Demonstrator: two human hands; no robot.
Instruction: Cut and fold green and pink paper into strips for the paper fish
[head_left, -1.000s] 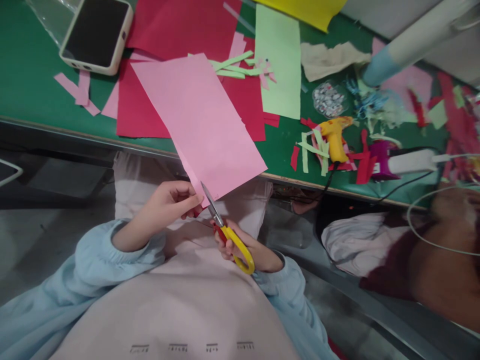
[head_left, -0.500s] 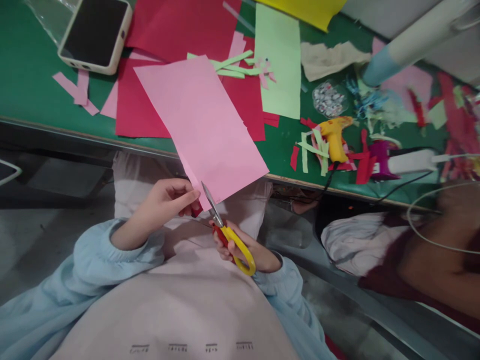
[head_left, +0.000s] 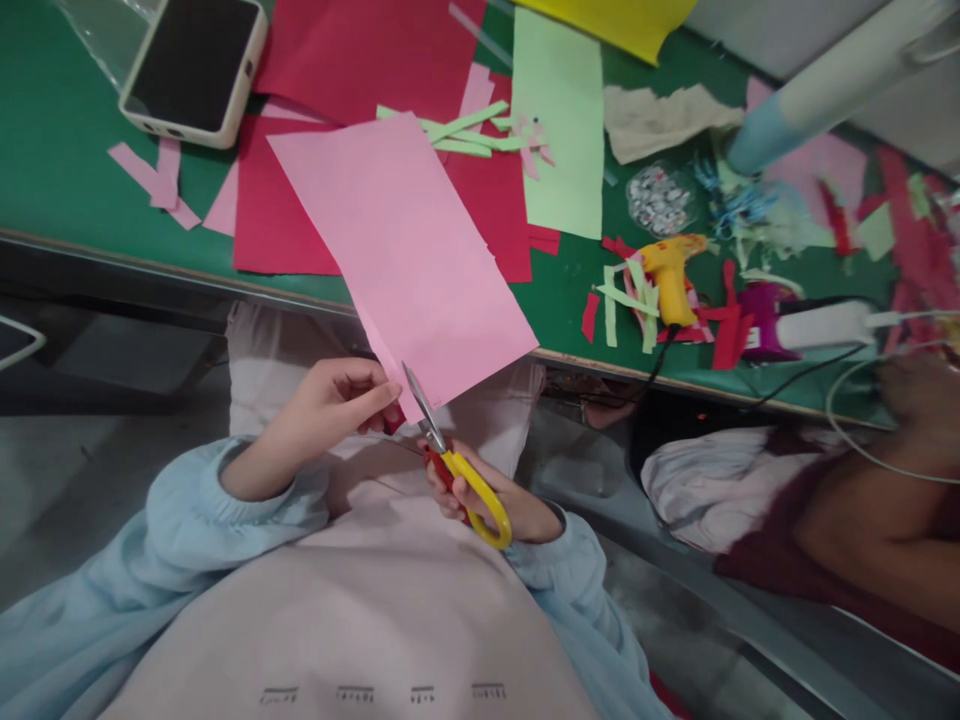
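A large sheet of pink paper (head_left: 420, 240) slants from the table edge down toward my lap. My left hand (head_left: 337, 400) pinches its lower left corner between thumb and fingers, and a bit of red shows under those fingertips. In my right hand (head_left: 487, 495) is a pair of scissors (head_left: 480, 500) with one yellow and one red handle. Their blades lie at the sheet's lower edge, a short way right of my left fingertips, with one blade visible over the pink surface. The other blade is mostly hidden.
Red sheets (head_left: 285, 200), a light green sheet (head_left: 559, 150) and a phone (head_left: 191, 65) lie on the green table (head_left: 52, 170). To the right are a yellow glue gun (head_left: 671, 275), paper strips and a purple tape roll (head_left: 769, 320). Another person's arm (head_left: 877, 520) is at far right.
My hands, the scissors and the pink paper stay almost exactly in place. At far right, the other person's arm and the white cable shift slightly.
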